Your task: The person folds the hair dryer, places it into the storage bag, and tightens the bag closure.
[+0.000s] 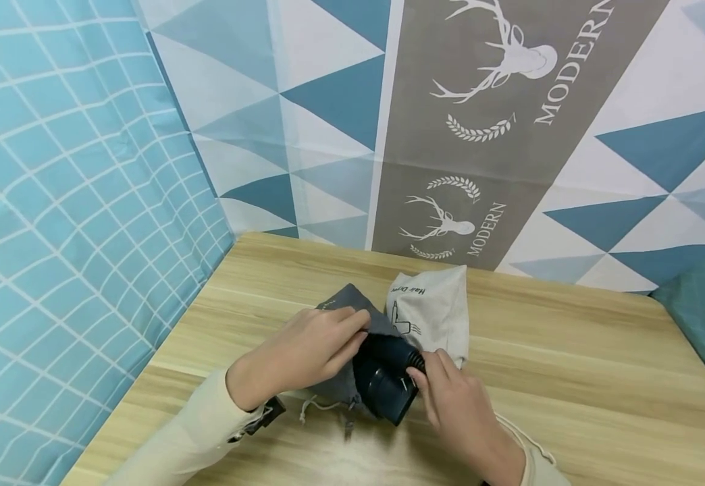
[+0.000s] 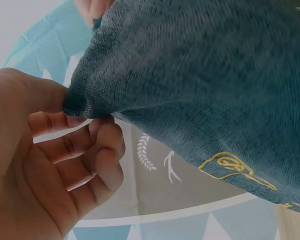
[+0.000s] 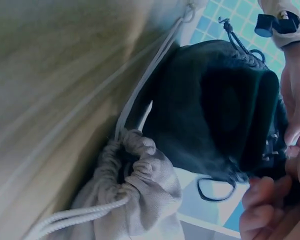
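Note:
A black hair dryer (image 1: 389, 395) lies partly inside a dark grey-blue drawstring bag (image 1: 351, 302), its flat nozzle and ribbed cord end sticking out of the mouth. My left hand (image 1: 306, 347) pinches the rim of the bag between thumb and fingers; in the left wrist view the cloth (image 2: 190, 65) is drawn up and shows a yellow stitched drawing. At the ribbed end of the dryer, my right hand (image 1: 463, 408) grips with thumb and fingers. The rest of the dryer is hidden in the bag.
Just behind stands a light grey drawstring bag (image 1: 437, 304) printed "Hair Dryer", its gathered mouth (image 3: 140, 165) showing in the right wrist view. The wooden table (image 1: 571, 364) meets a patterned wall cloth (image 1: 328, 135) at the back and blue checked cloth (image 1: 85, 202) on the left.

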The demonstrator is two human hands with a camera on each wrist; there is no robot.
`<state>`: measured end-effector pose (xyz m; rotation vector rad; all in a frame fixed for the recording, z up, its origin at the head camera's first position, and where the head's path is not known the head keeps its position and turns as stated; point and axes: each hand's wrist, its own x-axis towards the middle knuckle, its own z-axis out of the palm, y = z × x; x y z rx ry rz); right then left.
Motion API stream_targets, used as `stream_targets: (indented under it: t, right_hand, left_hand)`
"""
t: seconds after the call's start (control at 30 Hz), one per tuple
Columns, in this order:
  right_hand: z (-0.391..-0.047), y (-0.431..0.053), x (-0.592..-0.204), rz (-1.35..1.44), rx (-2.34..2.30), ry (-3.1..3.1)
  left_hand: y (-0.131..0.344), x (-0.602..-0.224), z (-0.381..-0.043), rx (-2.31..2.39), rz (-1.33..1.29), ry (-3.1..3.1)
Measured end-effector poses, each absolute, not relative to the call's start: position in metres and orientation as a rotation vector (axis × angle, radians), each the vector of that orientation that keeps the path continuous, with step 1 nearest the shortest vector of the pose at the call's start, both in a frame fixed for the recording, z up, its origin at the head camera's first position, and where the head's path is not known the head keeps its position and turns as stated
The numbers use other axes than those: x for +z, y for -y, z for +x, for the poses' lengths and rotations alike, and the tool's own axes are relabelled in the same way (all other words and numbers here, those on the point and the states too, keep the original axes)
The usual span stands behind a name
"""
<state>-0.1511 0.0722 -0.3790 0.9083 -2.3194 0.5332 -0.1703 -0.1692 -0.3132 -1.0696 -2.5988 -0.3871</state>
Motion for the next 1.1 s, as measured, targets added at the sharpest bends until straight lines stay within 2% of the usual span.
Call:
stream_targets:
  t: [0.27,0.57,0.73,0.8,0.9,1.0,1.1]
  right_hand:
    - [-0.152,-0.074,-0.378,0.661,0.820,2.435]
    - [-0.151,-0.075,-0.374,0.599,0.702,2.629]
    - [-0.155,-0.087,-0.362,0.598,0.809,2.937]
    - [-0.156,-0.097,-0.363,0.688,1.108,3.082]
    - [-0.156,-0.110,-0.372,0.862,1.844,3.119]
    - [-0.151,-0.113,-0.383,0.886,2.575,2.895]
    - [-0.144,-0.107,-0.392,0.849,3.009,2.548]
  left_hand:
    - [0.169,-0.312,-0.169,-0.353,-1.077,2.602]
    - [0.168,-0.316,-0.168,-0.280,-1.076,2.640]
    - [0.164,-0.319,-0.168,-0.254,-1.104,2.677]
    - [0.160,-0.322,-0.168,-0.257,-1.122,2.691]
    - [0.156,-0.328,-0.169,-0.280,-1.144,2.701]
    - [0.155,-0.331,-0.170,-0.292,-1.147,2.701]
    - [0.157,-0.332,-0.169,-0.292,-1.137,2.686]
